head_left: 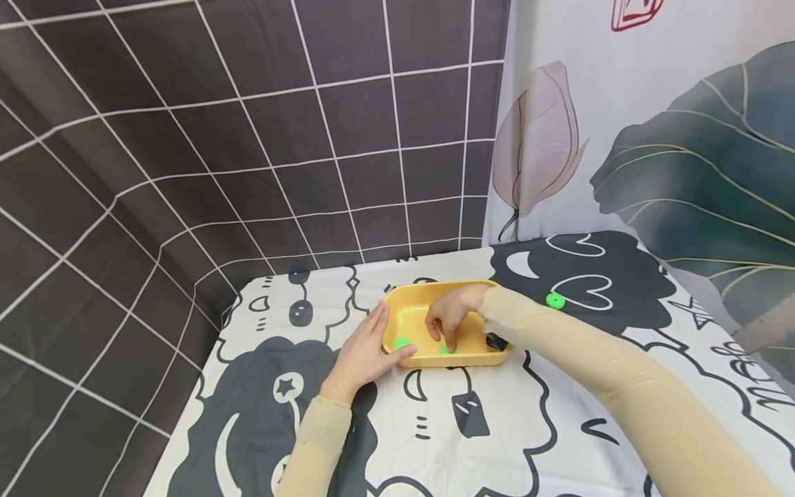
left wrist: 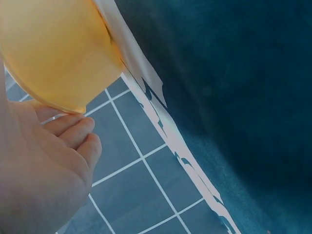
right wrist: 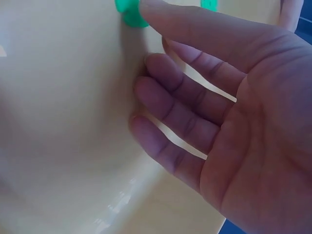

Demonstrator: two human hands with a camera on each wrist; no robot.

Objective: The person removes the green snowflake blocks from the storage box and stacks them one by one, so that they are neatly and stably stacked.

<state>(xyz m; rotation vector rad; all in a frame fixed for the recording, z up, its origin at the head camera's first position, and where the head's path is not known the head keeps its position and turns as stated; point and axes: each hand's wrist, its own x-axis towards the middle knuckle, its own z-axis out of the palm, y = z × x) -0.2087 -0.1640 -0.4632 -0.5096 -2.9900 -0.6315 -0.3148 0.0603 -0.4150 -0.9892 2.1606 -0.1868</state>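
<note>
A yellow plastic tray (head_left: 413, 295) with raised walls stands on the patterned cloth. My left hand (head_left: 363, 355) holds its left end, the thumb over the near rim and the fingers along the outside; the left wrist view shows these fingers bent against the tray wall (left wrist: 58, 53). Inside the tray, my right hand (head_left: 452, 312) reaches down with loosely bent fingers. Its thumb tip touches or nearly touches a small green piece (right wrist: 132, 13), partly covered in the head view. Another green piece (head_left: 402, 342) lies near the left thumb.
A round green piece with small holes (head_left: 555, 300) lies on the cloth (head_left: 435, 421), right of the tray beyond the right forearm. Below the right wrist shows a small black object (head_left: 495, 342), mostly hidden. A dark gridded curtain (head_left: 348, 124) hangs behind.
</note>
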